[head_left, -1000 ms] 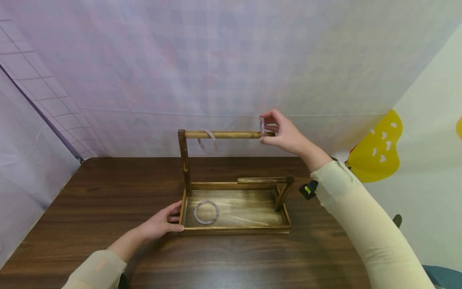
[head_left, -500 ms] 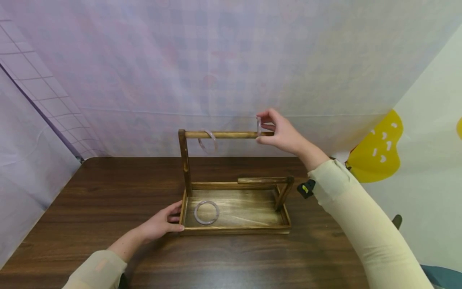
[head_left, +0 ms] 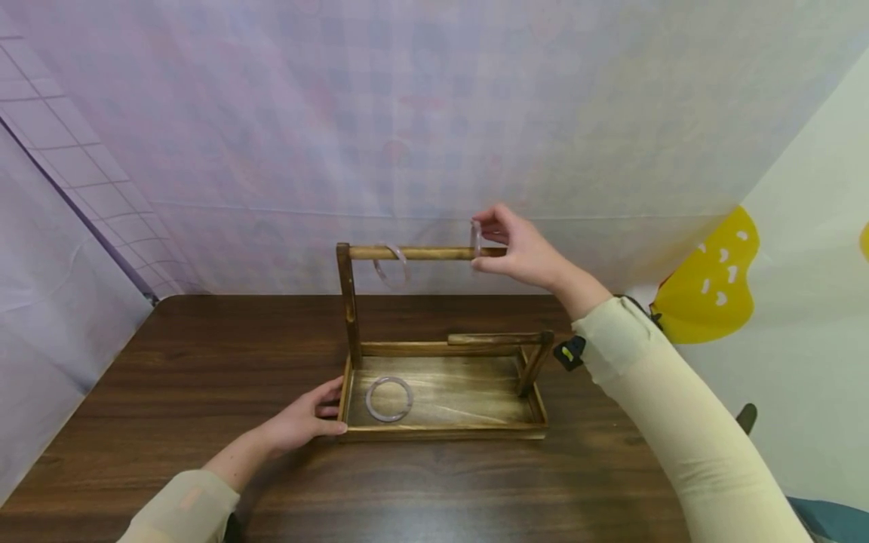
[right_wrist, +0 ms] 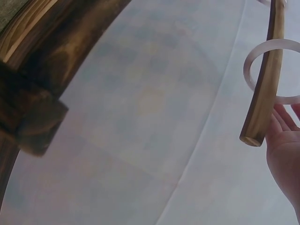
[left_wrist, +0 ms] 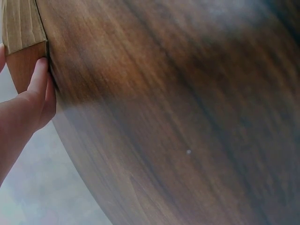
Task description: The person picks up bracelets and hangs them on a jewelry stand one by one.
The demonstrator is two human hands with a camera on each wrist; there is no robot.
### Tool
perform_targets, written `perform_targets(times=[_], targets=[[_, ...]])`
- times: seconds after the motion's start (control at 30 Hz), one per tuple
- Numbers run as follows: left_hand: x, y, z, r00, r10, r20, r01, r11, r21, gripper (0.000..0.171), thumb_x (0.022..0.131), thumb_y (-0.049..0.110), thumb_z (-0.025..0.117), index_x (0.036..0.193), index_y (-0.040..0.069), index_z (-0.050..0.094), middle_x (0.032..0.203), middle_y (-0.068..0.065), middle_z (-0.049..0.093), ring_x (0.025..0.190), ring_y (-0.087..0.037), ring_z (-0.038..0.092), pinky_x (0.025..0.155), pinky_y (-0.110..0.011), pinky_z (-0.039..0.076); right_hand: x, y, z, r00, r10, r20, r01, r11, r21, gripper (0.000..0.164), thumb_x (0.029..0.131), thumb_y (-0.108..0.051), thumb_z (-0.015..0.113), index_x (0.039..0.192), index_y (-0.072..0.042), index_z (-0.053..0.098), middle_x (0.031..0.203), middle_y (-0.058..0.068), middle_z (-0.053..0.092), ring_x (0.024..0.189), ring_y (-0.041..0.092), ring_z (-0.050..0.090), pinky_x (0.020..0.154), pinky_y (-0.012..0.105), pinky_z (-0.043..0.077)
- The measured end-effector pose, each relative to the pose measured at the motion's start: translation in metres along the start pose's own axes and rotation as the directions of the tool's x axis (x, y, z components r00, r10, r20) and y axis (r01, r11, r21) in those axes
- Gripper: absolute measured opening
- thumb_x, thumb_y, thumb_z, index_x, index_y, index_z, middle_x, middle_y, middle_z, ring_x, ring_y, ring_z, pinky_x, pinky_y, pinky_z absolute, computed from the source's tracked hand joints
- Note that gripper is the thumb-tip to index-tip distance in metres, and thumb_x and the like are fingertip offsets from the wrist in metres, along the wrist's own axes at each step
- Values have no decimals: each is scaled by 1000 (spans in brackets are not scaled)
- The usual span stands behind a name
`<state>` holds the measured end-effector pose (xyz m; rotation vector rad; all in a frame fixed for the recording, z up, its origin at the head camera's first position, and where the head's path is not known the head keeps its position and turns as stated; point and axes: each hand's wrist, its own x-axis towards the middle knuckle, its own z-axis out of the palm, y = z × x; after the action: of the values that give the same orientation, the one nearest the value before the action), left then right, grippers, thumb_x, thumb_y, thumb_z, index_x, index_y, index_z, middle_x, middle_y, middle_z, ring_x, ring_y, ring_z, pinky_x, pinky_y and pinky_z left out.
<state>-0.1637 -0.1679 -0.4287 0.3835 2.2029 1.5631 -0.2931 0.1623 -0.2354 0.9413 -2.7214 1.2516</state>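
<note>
In the head view, my right hand (head_left: pixel 521 249) pinches a pale lilac bangle (head_left: pixel 477 238) between thumb and fingertips. The upper bar (head_left: pixel 441 253) of a wooden stand passes through this bangle, as the right wrist view also shows around the bar (right_wrist: pixel 269 79). Farther left on that bar hangs a second bangle (head_left: pixel 400 264). A third bangle (head_left: pixel 389 399) lies flat in the stand's tray (head_left: pixel 441 434), toward its left end. My left hand (head_left: pixel 299 424) rests against the tray's left end, thumb at the front corner and fingers along the side.
A lower, shorter bar (head_left: pixel 492 339) sticks out leftward from a post (head_left: pixel 535 366) at the tray's right end. The stand sits on a dark wooden table (head_left: pixel 204 362). Pale cloth (head_left: pixel 271 113) hangs right behind the table, with a yellow shape (head_left: pixel 713 286) at the right.
My right hand has moved left along the upper bar with the pinched bangle. The left hand, the stand and the other two bangles stay where they were.
</note>
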Motion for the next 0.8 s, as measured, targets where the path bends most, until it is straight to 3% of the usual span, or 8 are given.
perform_targets(times=[0.8], targets=[[1,2,0,1000,-25,-17,26,1000,11,85,85,7,66,145,-11,9,141,-38,28,125,-51,39,96,-46,47,9,-13,11,999,-21,29,23,997,-75,59,79,-17,73,128,-3,44,138,17,45,130,31,44,110,40,35]])
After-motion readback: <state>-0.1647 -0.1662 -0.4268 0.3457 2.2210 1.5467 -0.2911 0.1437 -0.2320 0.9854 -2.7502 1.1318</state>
